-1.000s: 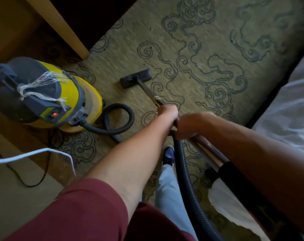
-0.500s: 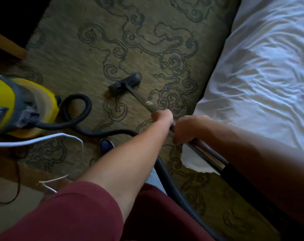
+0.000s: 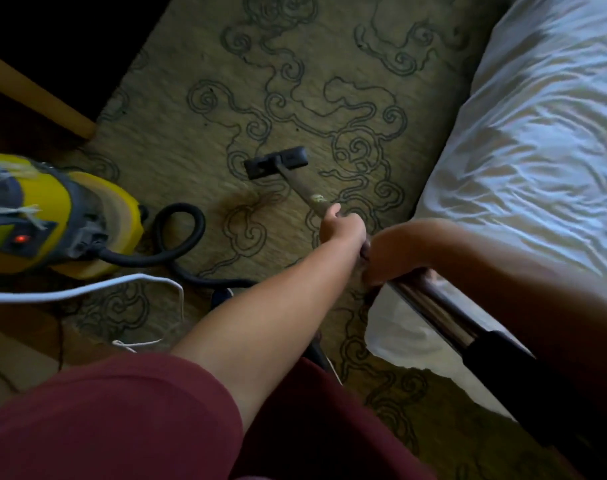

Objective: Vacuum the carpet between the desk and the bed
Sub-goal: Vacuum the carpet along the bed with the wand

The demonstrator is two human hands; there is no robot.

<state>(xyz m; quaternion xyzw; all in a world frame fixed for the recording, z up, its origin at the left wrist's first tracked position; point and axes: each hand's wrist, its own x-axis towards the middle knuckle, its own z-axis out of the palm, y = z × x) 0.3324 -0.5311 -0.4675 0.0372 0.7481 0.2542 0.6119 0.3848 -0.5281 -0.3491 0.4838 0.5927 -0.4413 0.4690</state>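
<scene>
The patterned carpet (image 3: 330,81) fills the middle of the head view, a strip running between the bed (image 3: 537,140) with its rumpled white sheet along the carpet's right edge and the wooden desk leg (image 3: 38,102) at its far left corner. Near the carpet's left edge sits our yellow canister vacuum (image 3: 70,220), its red switch lit, with the black hose (image 3: 177,237) looping out onto the carpet and a white cord (image 3: 87,289) trailing in front of it. The metal wand (image 3: 430,306) runs diagonally from lower right up to the black floor head (image 3: 276,162), which lies flat on the carpet about midway between the two edges. Our left hand (image 3: 342,225) is wrapped round the wand low down, and our right hand (image 3: 395,251) grips it just behind, fingers curled round the tube. A dark smudge (image 3: 246,202) shows on the carpet just to the near left of the head. To do this pass well, we judge we should keep the head flat, draw it in straight overlapping strokes toward the bed's edge, cover the smudge, and keep the hose loop and cord out of its path.
</scene>
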